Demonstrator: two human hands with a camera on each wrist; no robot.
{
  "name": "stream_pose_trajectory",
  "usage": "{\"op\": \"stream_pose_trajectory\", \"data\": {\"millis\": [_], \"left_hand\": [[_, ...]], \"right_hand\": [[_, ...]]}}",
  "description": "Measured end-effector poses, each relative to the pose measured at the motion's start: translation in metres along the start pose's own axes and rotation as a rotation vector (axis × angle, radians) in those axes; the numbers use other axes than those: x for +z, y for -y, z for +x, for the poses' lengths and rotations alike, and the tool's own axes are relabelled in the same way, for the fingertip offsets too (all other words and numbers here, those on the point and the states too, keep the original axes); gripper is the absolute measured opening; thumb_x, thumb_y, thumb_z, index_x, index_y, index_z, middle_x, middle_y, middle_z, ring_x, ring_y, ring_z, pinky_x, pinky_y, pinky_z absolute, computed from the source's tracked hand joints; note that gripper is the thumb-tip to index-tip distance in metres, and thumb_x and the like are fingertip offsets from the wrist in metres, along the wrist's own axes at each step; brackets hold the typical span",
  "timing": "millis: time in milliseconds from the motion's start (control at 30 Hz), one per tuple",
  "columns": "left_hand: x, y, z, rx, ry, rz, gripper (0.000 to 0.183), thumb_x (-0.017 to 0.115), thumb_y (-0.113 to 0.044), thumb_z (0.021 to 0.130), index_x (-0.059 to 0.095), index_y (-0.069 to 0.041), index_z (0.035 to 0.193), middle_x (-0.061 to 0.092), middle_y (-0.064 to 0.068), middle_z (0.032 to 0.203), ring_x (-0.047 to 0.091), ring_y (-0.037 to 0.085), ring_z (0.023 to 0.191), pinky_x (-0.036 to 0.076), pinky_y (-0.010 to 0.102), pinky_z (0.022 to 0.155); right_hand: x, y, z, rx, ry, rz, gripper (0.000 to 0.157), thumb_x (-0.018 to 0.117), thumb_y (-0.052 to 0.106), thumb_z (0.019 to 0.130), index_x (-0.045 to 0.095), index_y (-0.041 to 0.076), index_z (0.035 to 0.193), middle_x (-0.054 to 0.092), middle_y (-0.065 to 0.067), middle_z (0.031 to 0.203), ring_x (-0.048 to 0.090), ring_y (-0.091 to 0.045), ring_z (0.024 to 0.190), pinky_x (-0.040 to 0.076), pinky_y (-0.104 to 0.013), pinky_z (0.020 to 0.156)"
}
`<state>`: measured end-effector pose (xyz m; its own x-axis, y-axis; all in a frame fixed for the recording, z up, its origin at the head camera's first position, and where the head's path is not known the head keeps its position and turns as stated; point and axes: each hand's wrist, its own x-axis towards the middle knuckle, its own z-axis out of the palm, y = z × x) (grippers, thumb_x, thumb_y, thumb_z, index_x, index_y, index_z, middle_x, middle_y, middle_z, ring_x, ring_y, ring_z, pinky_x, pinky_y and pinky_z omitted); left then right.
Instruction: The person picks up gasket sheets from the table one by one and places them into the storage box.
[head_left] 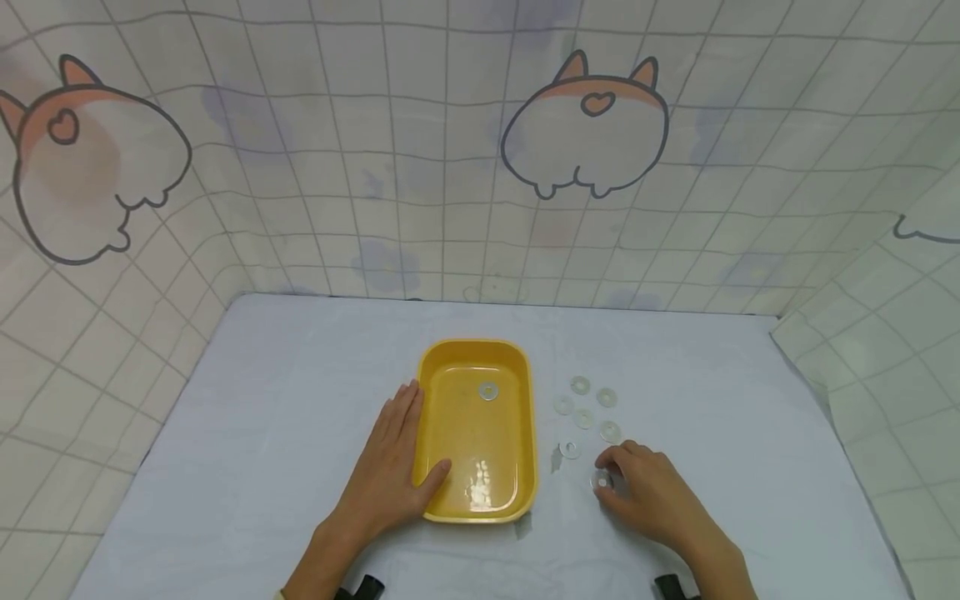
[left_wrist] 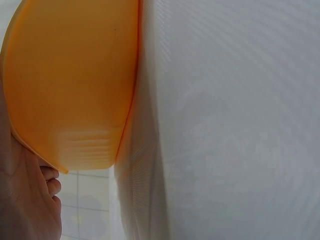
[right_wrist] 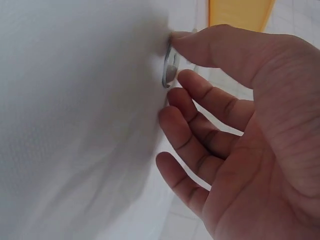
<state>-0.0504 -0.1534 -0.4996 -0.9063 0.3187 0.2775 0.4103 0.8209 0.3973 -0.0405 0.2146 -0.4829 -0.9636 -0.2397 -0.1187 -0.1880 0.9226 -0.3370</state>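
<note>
A yellow tray (head_left: 477,467) stands on the white cloth, with one metal washer (head_left: 488,391) lying inside near its far end. Along the tray's left side rests my left hand (head_left: 390,467), fingers straight against the rim and thumb reaching over it. My right hand (head_left: 648,496) is low over the cloth to the right of the tray. Its thumb and index finger pinch a washer (head_left: 602,481) at the edges; in the right wrist view this washer (right_wrist: 170,67) stands tilted close to the cloth, the other fingers loosely bent.
Several loose washers (head_left: 583,418) lie spread between the tray and my right hand. Small grey patches (head_left: 557,457) show on the cloth by the tray. Behind and at both sides hang tile-patterned curtains (head_left: 450,208) with cartoon drawings, bordering the white-covered table (head_left: 300,400).
</note>
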Motion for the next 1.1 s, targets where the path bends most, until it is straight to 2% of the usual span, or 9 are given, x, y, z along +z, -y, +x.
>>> {"op": "stream_pose_trajectory", "data": {"millis": [100, 200, 367, 433, 767, 1033, 1100], "left_hand": [[0.001, 0.000, 0.000, -0.004, 0.002, -0.006, 0.097, 0.065, -0.046, 0.095, 0.023, 0.004, 0.166, 0.024, 0.019, 0.176, 0.024, 0.035, 0.164, -0.001, 0.030, 0.138], [0.003, 0.000, -0.001, -0.006, 0.005, -0.010, 0.097, 0.065, -0.046, 0.095, 0.022, 0.004, 0.166, 0.023, 0.019, 0.176, 0.024, 0.035, 0.164, 0.002, 0.032, 0.139], [0.005, 0.001, -0.003, -0.002, 0.003, 0.015, 0.099, 0.066, -0.046, 0.094, 0.022, 0.004, 0.166, 0.024, 0.019, 0.176, 0.025, 0.036, 0.164, 0.008, 0.037, 0.138], [0.005, 0.002, -0.003, -0.003, 0.002, 0.023, 0.099, 0.066, -0.047, 0.094, 0.022, 0.004, 0.166, 0.024, 0.018, 0.176, 0.025, 0.035, 0.164, 0.007, 0.036, 0.138], [0.002, 0.001, -0.002, -0.006, -0.001, 0.010, 0.097, 0.065, -0.047, 0.094, 0.023, 0.005, 0.166, 0.024, 0.018, 0.176, 0.025, 0.035, 0.164, -0.001, 0.028, 0.138], [0.001, 0.001, -0.001, -0.007, -0.002, 0.017, 0.097, 0.065, -0.047, 0.095, 0.022, 0.003, 0.166, 0.023, 0.016, 0.177, 0.024, 0.033, 0.164, 0.005, 0.033, 0.139], [0.001, 0.002, -0.001, -0.012, 0.005, 0.020, 0.097, 0.064, -0.047, 0.095, 0.022, 0.003, 0.167, 0.022, 0.016, 0.177, 0.023, 0.033, 0.165, 0.010, 0.038, 0.138]], "right_hand": [[0.000, 0.000, 0.000, 0.008, 0.016, 0.009, 0.024, 0.086, 0.023, 0.084, 0.076, 0.017, 0.105, 0.073, 0.005, 0.098, 0.066, -0.012, 0.092, 0.058, -0.046, 0.090], [0.000, -0.001, -0.001, 0.020, 0.023, 0.021, 0.022, 0.086, 0.021, 0.084, 0.076, 0.016, 0.102, 0.073, 0.004, 0.097, 0.067, -0.012, 0.090, 0.059, -0.046, 0.090], [0.000, 0.000, -0.006, 0.027, 0.024, 0.022, 0.021, 0.088, 0.023, 0.084, 0.075, 0.016, 0.100, 0.070, 0.007, 0.092, 0.060, -0.009, 0.085, 0.058, -0.043, 0.087], [0.001, 0.001, -0.007, 0.010, 0.012, -0.001, 0.022, 0.088, 0.025, 0.084, 0.074, 0.017, 0.100, 0.068, 0.009, 0.090, 0.056, -0.008, 0.082, 0.056, -0.042, 0.085], [0.002, 0.011, -0.011, -0.063, -0.137, -0.152, 0.016, 0.086, 0.018, 0.080, 0.072, 0.016, 0.089, 0.065, 0.007, 0.078, 0.053, -0.009, 0.072, 0.053, -0.036, 0.075], [0.005, 0.021, -0.006, -0.065, -0.205, -0.232, 0.017, 0.083, 0.013, 0.071, 0.066, 0.015, 0.074, 0.058, 0.004, 0.066, 0.051, -0.013, 0.063, 0.043, -0.032, 0.063], [0.007, 0.024, -0.004, -0.063, -0.212, -0.260, 0.018, 0.083, 0.013, 0.070, 0.065, 0.013, 0.071, 0.058, 0.002, 0.064, 0.050, -0.014, 0.060, 0.042, -0.032, 0.061]]}}
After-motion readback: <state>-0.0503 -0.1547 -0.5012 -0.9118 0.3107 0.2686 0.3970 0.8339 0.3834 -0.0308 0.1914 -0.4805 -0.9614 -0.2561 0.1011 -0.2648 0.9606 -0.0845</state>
